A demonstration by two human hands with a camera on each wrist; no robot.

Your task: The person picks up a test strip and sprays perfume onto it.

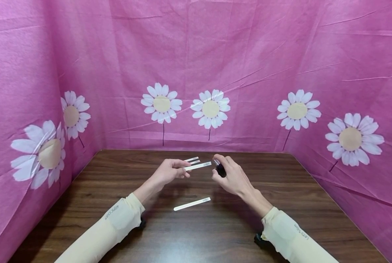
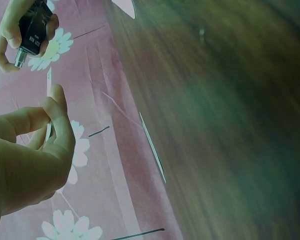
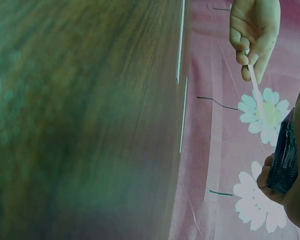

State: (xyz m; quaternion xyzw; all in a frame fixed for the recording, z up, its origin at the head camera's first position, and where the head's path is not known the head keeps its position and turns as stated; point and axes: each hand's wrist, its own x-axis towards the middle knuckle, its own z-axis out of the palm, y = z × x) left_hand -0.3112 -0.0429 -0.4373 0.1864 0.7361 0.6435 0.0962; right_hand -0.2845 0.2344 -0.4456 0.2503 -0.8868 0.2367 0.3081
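My left hand (image 1: 167, 172) pinches a narrow white perfume test strip (image 1: 198, 166) between thumb and fingers, raised over the table. Dark print marks the strip's right end, which points toward my right hand (image 1: 234, 178). That hand grips a small dark perfume spray bottle (image 2: 36, 26), with the index finger on its metallic spray top (image 2: 20, 58). A short gap separates the nozzle from the strip. In the right wrist view the bottle (image 3: 285, 155) shows as dark and glossy, partly covered by the fingers.
One white strip (image 1: 192, 204) lies on the brown wooden table (image 1: 169, 237) nearer to me. Two more strips (image 1: 193, 159) lie beyond my left hand, partly hidden by it. A pink cloth (image 1: 248, 44) with printed daisies hangs around the table's back and sides.
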